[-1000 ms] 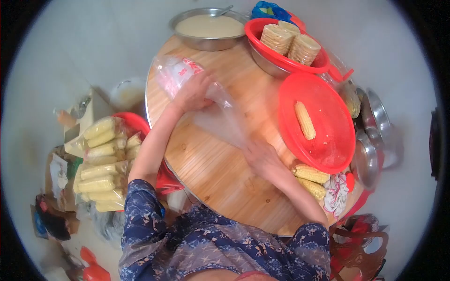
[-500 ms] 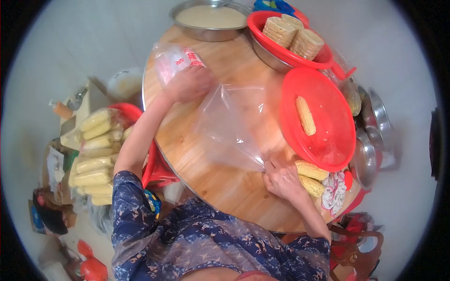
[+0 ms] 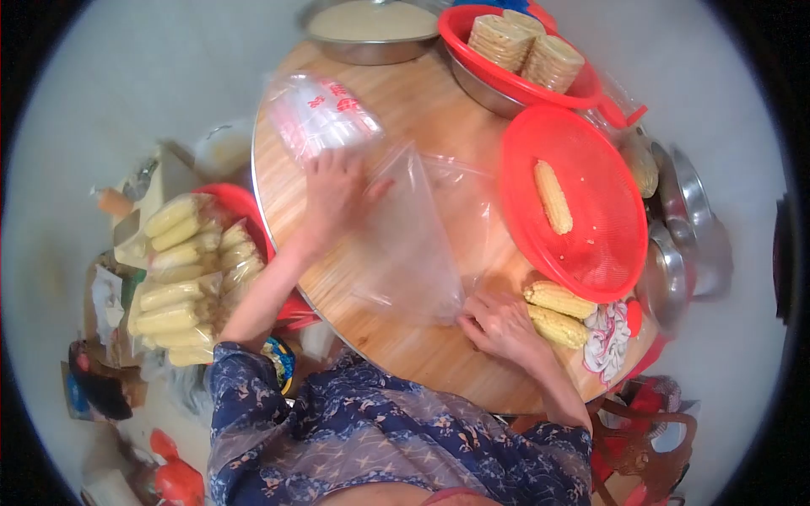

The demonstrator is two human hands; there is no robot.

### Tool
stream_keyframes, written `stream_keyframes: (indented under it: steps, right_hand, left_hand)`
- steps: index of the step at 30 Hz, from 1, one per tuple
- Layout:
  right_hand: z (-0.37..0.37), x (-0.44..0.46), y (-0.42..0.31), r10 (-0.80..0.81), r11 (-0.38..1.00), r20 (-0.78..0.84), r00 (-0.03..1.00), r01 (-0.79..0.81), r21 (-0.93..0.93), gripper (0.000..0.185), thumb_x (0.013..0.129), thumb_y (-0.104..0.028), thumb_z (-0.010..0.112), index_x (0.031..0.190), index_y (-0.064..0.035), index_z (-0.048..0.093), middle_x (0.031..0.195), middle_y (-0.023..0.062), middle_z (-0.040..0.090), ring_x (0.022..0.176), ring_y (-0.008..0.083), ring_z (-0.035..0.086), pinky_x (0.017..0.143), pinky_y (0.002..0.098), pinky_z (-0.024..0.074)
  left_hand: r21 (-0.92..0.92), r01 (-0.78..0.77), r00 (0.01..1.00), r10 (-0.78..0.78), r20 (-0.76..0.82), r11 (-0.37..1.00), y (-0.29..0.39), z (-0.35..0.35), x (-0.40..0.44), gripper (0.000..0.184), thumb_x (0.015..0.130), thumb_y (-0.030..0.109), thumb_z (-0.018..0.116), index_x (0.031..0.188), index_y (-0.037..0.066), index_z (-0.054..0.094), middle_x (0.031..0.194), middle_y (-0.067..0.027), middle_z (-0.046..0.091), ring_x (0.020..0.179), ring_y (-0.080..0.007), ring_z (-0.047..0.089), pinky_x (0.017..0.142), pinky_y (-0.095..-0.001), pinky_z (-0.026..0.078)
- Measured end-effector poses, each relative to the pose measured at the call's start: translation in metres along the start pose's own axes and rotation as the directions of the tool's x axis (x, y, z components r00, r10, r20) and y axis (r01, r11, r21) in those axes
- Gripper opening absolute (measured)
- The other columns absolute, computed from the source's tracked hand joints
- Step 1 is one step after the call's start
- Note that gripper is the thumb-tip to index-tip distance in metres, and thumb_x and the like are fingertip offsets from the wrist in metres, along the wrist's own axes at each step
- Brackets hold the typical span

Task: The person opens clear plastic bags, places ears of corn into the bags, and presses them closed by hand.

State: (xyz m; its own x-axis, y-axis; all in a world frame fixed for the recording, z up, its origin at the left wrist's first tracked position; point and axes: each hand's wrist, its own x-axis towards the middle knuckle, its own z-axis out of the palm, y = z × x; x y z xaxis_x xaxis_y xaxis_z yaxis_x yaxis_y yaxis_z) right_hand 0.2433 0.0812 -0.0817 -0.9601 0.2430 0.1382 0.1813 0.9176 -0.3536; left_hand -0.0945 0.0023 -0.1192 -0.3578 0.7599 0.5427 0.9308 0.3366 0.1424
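A thin, clear plastic bag (image 3: 409,228) lies in loose folds on the round, light-brown wooden table (image 3: 405,358), between the two bare hands I am watching from a distance. The hands are well apart. The left hand (image 3: 336,192) is spread, thumb away from the fingers, its fingertips at the near edge of a clear plastic packet with red printing (image 3: 325,118). The right hand (image 3: 504,327) has its fingers curled at the bag's near corner; I cannot tell whether they pinch the film.

As I judge it, a light, slack film like this could cling to itself or crease if one side were tugged harder than the other. A loose grip at the corner could let it slip, and a sweep of the right hand could nudge the two bare yellow corn cobs (image 3: 559,301) just beside it.

I cannot see the left palm or the right fingertips clearly. The bag's edges fade into the wood grain, so I lose where its mouth is. The red print is too small to read. The left forearm (image 3: 277,282) partly covers the clear bags of pale corn (image 3: 173,299), and the frame cuts off the far rim of the round steel basin (image 3: 375,54).
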Motion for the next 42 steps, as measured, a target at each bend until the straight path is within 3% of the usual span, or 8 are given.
stream_keyframes:
  steps: [7, 11, 19, 25, 28, 31, 36, 42]
  right_hand:
    - [-0.002, 0.025, 0.005, 0.285, 0.95, -0.078, 0.955, -0.271, 0.153, 0.019, 0.094, -0.022, 0.068, 0.1, -0.0051, 0.061, 0.086, 0.0129, 0.061, 0.068, 0.0311, 0.064, 0.061, 0.045, 0.0495]
    - [0.002, 0.038, 0.012, 0.294, 0.947, -0.078, 0.953, -0.279, 0.159, 0.033, 0.093, -0.024, 0.066, 0.118, -0.0025, 0.059, 0.108, 0.02, 0.062, 0.096, 0.0363, 0.064, 0.075, 0.05, 0.0529]
    - [0.042, 0.05, 0.024, 0.069, 0.907, -0.345, 0.936, -0.203, -0.368, 0.026, 0.093, -0.02, 0.066, 0.111, -0.0026, 0.059, 0.108, 0.0177, 0.058, 0.096, 0.0365, 0.062, 0.078, 0.0468, 0.0534]
    - [0.056, 0.059, 0.042, 0.225, 0.935, -0.261, 0.939, -0.284, -0.214, 0.021, 0.095, -0.019, 0.063, 0.108, -0.0028, 0.058, 0.102, 0.0177, 0.058, 0.092, 0.0377, 0.063, 0.078, 0.0486, 0.053]
    - [0.051, 0.067, 0.037, 0.2, 0.946, -0.353, 0.914, -0.274, -0.174, 0.015, 0.097, -0.016, 0.061, 0.103, -0.0023, 0.057, 0.095, 0.0187, 0.058, 0.086, 0.0374, 0.063, 0.074, 0.0481, 0.0515]
    - [0.027, 0.085, 0.024, 0.345, 0.939, -0.313, 0.885, -0.319, 0.131, 0.022, 0.1, -0.014, 0.054, 0.117, -0.0005, 0.053, 0.108, 0.025, 0.058, 0.108, 0.0435, 0.058, 0.088, 0.052, 0.048]
    - [-0.028, 0.14, -0.014, 0.219, 0.968, -0.599, 0.77, -0.248, 0.035, 0.01, 0.1, -0.014, 0.056, 0.099, -0.0041, 0.054, 0.097, 0.0203, 0.061, 0.095, 0.0404, 0.062, 0.077, 0.0513, 0.0496]
    - [-0.132, 0.182, -0.012, -0.08, 0.975, -0.872, 0.483, -0.143, -0.169, 0.013, 0.102, -0.015, 0.055, 0.103, -0.0036, 0.061, 0.088, 0.0171, 0.064, 0.079, 0.0376, 0.066, 0.069, 0.0473, 0.0509]
  left_hand:
    - [-0.386, 0.205, 0.977, -0.164, 0.137, 0.899, 0.0, 0.007, -0.02, 0.038, 0.082, 0.035, 0.077, 0.102, 0.005, 0.065, 0.087, -0.0145, 0.067, 0.075, -0.0319, 0.063, 0.067, -0.043, 0.05]
    - [-0.766, 0.514, 0.838, -0.417, 0.352, 0.386, -0.042, -0.051, -0.013, 0.018, 0.091, 0.016, 0.071, 0.104, 0.004, 0.067, 0.082, -0.0029, 0.068, 0.07, -0.0114, 0.059, 0.061, -0.0293, 0.048]
    - [-0.876, 0.416, 0.702, -0.699, 0.139, 0.244, -0.096, -0.137, -0.045, 0.011, 0.094, 0.008, 0.07, 0.104, 0.004, 0.066, 0.088, -0.001, 0.068, 0.075, -0.0071, 0.061, 0.067, -0.0229, 0.048]
    - [-0.983, 0.032, 0.592, -0.796, -0.125, 0.179, -0.076, -0.163, -0.059, 0.013, 0.094, 0.005, 0.067, 0.106, 0.003, 0.063, 0.093, -0.0059, 0.068, 0.08, -0.0088, 0.063, 0.066, -0.0231, 0.05]
    - [-0.976, -0.145, 0.598, -0.772, -0.218, 0.163, -0.061, -0.188, -0.087, 0.016, 0.092, 0.009, 0.067, 0.105, 0.0, 0.062, 0.087, -0.0082, 0.067, 0.07, -0.0117, 0.063, 0.058, -0.0253, 0.05]
    - [-0.965, -0.245, 0.882, -0.435, -0.182, -0.093, -0.075, -0.173, -0.132, 0.039, 0.086, 0.011, 0.068, 0.121, 0.0, 0.055, 0.093, -0.0076, 0.062, 0.076, -0.0132, 0.06, 0.064, -0.0276, 0.052]
    - [-0.888, -0.032, 0.758, -0.589, 0.278, -0.46, -0.039, -0.128, -0.141, 0.026, 0.083, 0.013, 0.067, 0.102, -0.003, 0.06, 0.072, -0.011, 0.061, 0.052, -0.0187, 0.057, 0.044, -0.0295, 0.046]
    - [-0.66, 0.393, 0.895, 0.102, 0.434, -0.641, 0.052, -0.1, -0.098, 0.018, 0.091, 0.01, 0.063, 0.105, -0.001, 0.064, 0.086, -0.0119, 0.067, 0.075, -0.0236, 0.068, 0.064, -0.0361, 0.055]
